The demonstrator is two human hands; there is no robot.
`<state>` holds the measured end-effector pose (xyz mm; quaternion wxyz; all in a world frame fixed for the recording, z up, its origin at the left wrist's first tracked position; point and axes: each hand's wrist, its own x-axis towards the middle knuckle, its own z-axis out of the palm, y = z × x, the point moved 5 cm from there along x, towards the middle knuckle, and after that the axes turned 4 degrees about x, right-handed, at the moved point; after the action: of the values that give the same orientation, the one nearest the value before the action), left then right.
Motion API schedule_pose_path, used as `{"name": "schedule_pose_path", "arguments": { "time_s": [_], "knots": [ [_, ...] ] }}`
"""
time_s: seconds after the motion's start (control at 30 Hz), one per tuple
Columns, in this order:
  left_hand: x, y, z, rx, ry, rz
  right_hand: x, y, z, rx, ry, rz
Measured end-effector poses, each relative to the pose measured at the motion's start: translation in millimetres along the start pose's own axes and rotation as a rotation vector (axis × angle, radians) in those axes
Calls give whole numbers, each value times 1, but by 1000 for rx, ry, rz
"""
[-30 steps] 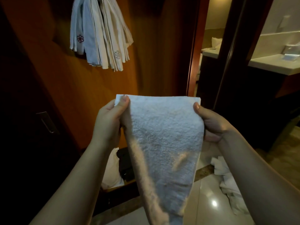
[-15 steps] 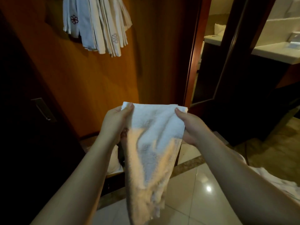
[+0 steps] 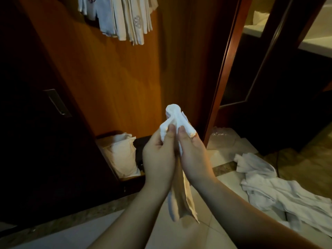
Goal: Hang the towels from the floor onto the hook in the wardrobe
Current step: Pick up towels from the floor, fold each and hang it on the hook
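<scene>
Now both hands, left hand [image 3: 159, 155] & right hand [image 3: 193, 155], pinch the towel [image 3: 177, 117] bunched at frame centre, fingers curled round it, prob. forming a loop for the hook, w/ hung towels [image 3: 124, 17] upper left.

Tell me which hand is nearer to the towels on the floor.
Right. The right hand is on the side of the floor towels; the left hand is beyond it, farther away. Both hold a bunched towel.

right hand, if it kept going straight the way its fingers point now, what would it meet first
Probably the wooden back panel of the wardrobe. The right hand points up and forward, pinching the white towel; nothing else seems to lie ahead, though depth is unclear.
</scene>
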<state>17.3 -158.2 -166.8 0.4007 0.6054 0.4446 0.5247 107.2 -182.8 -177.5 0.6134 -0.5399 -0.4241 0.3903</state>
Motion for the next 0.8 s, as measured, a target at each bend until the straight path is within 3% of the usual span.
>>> {"name": "schedule_pose_path", "arguments": {
  "time_s": [0.2,0.3,0.57,0.63,0.73,0.8],
  "knots": [
    [10,-17,5,-280,-379,-159,12,-13,-6,-40,-165,-39],
    [17,-23,7,-311,-532,-243,14,-15,-10,-80,-235,-39],
    [22,-8,12,-400,-698,-145,30,-25,-27,-170,-112,-122],
    [30,-3,4,-369,-654,-75,38,-31,-34,-129,-137,-124],
    [54,8,-20,-51,-282,154,52,-44,-44,-110,-183,-111],
    [69,14,-29,-45,-149,163,59,-53,-46,-167,-234,-97]
  ]
}}
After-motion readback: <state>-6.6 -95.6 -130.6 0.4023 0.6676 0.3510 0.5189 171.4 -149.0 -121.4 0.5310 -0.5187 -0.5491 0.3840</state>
